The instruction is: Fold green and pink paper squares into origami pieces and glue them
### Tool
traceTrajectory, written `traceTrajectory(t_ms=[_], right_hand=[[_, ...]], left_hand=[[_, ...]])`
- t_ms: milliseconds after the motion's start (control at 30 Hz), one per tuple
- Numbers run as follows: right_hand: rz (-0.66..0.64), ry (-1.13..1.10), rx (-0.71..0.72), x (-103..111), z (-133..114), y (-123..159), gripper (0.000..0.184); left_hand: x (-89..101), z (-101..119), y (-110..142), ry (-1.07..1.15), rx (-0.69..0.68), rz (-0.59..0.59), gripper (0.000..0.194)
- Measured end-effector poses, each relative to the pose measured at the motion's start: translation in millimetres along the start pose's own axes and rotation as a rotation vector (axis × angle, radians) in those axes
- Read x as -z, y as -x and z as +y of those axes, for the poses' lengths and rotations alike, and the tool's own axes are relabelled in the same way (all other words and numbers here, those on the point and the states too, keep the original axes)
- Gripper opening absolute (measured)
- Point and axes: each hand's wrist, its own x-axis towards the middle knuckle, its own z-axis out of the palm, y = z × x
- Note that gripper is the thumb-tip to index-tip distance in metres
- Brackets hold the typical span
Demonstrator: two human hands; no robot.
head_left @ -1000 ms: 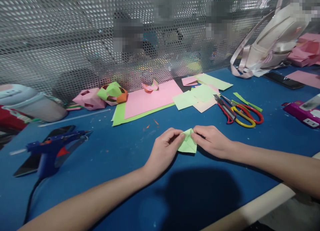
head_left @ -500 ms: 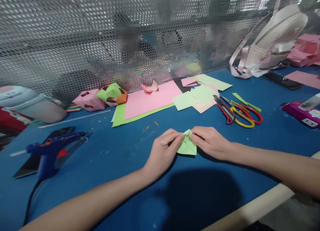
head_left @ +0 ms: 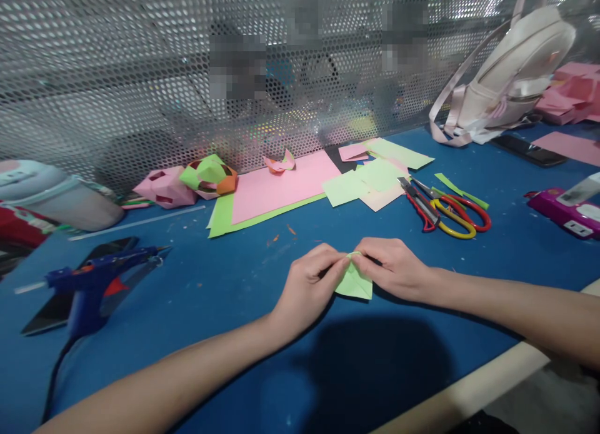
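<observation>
Pinching small, light-green, creased paper piece at its far edge, left hand and right hand both gripping, over blue worktop. Uneven pulling could skew the crease or tear it.

The blue table bears, at left, a glue gun overlapping a dark device; at the back, a green sheet under a pink sheet; rightward, scissors beside a utility knife, and a pale backpack.
</observation>
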Motion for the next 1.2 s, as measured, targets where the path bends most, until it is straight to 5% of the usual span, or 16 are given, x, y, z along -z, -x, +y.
traceTrajectory(t_ms=[333, 1200], right_hand=[[0.103, 0.079, 0.083, -8.1, 4.0, 0.9, 0.023], [-0.047, 0.071, 0.064, -5.1, 6.1, 0.9, 0.025]], left_hand=[[0.6, -0.6, 1.1, -0.007, 0.005, 0.001, 0.017], [1.3, -3.7, 0.5, 0.031, 0.043, 0.04, 0.012]])
